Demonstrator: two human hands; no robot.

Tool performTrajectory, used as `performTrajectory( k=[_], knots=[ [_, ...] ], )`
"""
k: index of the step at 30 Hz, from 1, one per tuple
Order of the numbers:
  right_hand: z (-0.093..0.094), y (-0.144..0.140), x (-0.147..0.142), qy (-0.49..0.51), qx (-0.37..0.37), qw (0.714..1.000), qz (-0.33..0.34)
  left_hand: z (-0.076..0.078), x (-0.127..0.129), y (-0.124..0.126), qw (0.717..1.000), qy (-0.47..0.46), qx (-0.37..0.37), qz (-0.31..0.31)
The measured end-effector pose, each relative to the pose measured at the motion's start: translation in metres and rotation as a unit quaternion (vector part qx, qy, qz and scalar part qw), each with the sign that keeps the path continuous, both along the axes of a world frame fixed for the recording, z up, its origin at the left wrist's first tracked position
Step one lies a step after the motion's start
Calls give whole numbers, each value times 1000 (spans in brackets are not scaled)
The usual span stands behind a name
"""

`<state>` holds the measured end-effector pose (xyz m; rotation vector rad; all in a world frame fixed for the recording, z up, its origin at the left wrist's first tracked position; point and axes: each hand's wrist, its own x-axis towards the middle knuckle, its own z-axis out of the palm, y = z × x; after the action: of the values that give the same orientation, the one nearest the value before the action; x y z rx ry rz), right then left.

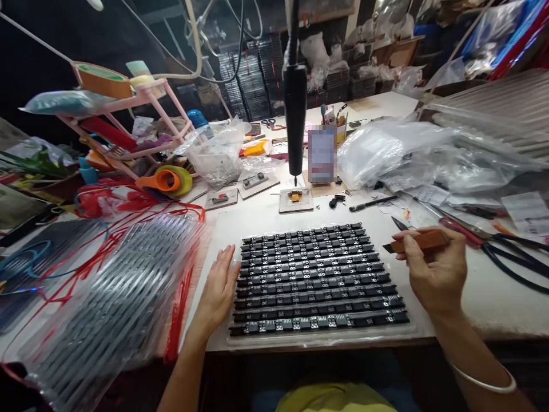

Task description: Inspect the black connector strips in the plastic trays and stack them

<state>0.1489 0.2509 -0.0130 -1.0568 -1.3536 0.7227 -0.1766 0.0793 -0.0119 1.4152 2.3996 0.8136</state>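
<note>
In front of me lies a clear plastic tray (319,341) holding several rows of black strip-like parts (306,263) with small silvery contacts. My left hand (218,286) rests along the tray's left edge, fingers stretched out and holding nothing. At the tray's right side, my right hand (437,269) is closed around a brown-handled tool with a short dark tip (422,242); its exact kind is unclear. A dark pointed tip (400,224) shows just beyond those fingers, and I cannot tell whether it is held too.
A black electric screwdriver (295,120) hangs above a small fixture (295,200). Large scissors (476,232) and a black pen-like tool (373,203) lie right. Bagged trays (115,297) with red ties are stacked left, near an orange tape dispenser (167,181). Plastic bags (394,149) crowd the back right.
</note>
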Motion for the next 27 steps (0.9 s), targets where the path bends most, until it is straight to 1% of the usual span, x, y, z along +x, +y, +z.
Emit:
performTrajectory(
  k=[4, 7, 10, 13, 16, 18, 20, 23, 25, 27],
  knots=[
    [-2, 3, 5, 3, -13, 1000, -15, -9, 3, 2, 996, 48, -47, -55],
    [0, 1, 4, -38, -28, 999, -13, -12, 7, 2, 989, 88, -71, -95],
    [1, -2, 2, -94, -31, 995, -12, -12, 11, 3, 987, 91, -82, -106],
    [-1, -1, 2, -143, -23, 989, -29, -8, 12, 4, 993, 53, -62, -85],
    [-5, 3, 3, -176, -36, 982, -56, -4, 11, 4, 999, -22, -9, -39],
    [-8, 6, 5, -189, -56, 978, -64, -3, 9, 3, 997, -72, 27, -8],
    [-10, 9, 7, -197, -75, 975, -69, -4, 7, 2, 991, -120, 65, 16],
    [-9, 11, 8, -204, -103, 969, -89, -8, 3, 0, 973, -198, 114, 37],
    [-6, 11, 8, -213, -120, 964, -109, -9, 3, -3, 961, -236, 136, 48],
    [-2, 11, 7, -219, -131, 959, -124, -6, 5, -9, 954, -256, 146, 55]
  ],
)
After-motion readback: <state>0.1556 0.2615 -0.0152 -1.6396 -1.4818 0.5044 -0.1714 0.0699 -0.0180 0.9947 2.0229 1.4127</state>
